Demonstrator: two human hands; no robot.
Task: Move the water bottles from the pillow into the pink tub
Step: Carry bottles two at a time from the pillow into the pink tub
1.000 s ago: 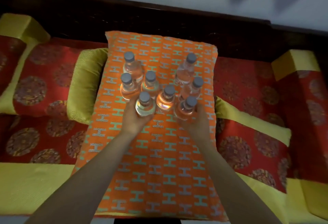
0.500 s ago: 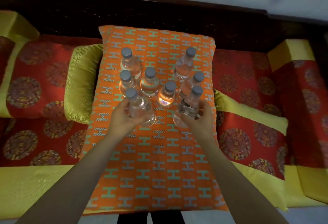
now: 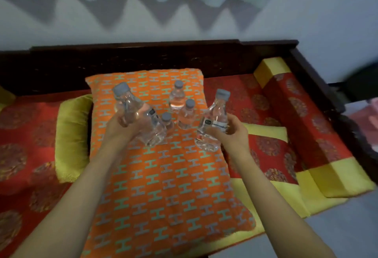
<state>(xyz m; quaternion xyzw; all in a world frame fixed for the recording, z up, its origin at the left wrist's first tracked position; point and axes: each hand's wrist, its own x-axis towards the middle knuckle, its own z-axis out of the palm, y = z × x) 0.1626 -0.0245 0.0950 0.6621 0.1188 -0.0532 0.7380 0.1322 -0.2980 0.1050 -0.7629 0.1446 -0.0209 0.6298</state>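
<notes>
The left hand (image 3: 122, 127) grips one clear water bottle (image 3: 143, 114) around its body, lifted above the orange pillow (image 3: 163, 186) and tilted so its grey cap points to the upper left. The right hand (image 3: 233, 133) grips a second water bottle (image 3: 214, 114) around its labelled middle, held over the pillow's right edge with the cap leaning slightly right. Both bottles hold clear water and are capped. Between the hands, three more capped bottles stand upright on the pillow's upper half: a rear bottle (image 3: 177, 96), a middle bottle (image 3: 186, 114) just below and right of it, and a front bottle (image 3: 166, 119) partly hidden behind the lifted left one. The pillow, patterned with teal and grey H shapes, lies on a couch with red-and-yellow cushions (image 3: 272, 114) and a dark wooden frame (image 3: 143, 53). A yellow-green bolster (image 3: 71, 135) lies against the pillow's left side. At the right edge of the frame is a pinkish shape (image 3: 366, 114), too blurred to identify.
</notes>
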